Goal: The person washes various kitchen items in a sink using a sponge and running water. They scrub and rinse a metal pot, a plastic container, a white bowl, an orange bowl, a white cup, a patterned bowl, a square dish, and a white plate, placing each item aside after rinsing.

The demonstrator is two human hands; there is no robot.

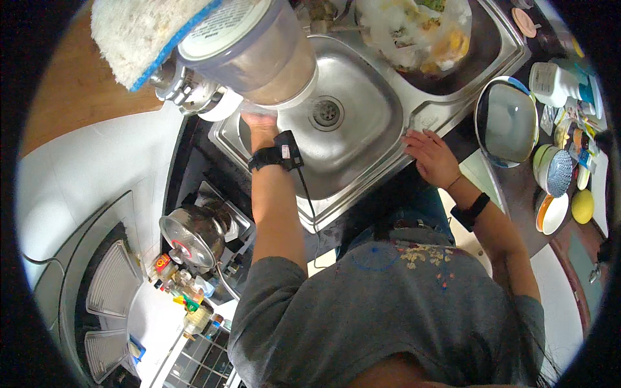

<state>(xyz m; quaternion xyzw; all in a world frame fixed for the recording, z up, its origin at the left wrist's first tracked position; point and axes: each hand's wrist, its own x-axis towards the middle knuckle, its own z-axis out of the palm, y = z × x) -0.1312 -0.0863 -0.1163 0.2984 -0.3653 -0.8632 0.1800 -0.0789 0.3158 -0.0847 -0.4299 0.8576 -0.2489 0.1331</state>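
My left hand [260, 119] reaches over the left side of the stainless steel sink basin [354, 145]. Most of its fingers are hidden behind a large translucent plastic container [271, 58], so its grip does not show. A black strap with a small cabled device [286, 151] is on that wrist. My right hand [429, 156] holds nothing; its slightly spread fingers touch the basin's front right rim. The drain strainer [326, 113] shows in the basin floor.
A filled plastic bag [417, 36] occupies the second basin. To the right are a rectangular dish [509, 123], bowls [555, 172], a white bottle [548, 85] and a yellow fruit [582, 206]. A glass-lidded pot [191, 240] stands at left; a white fluffy pad [140, 36] fills the upper left.
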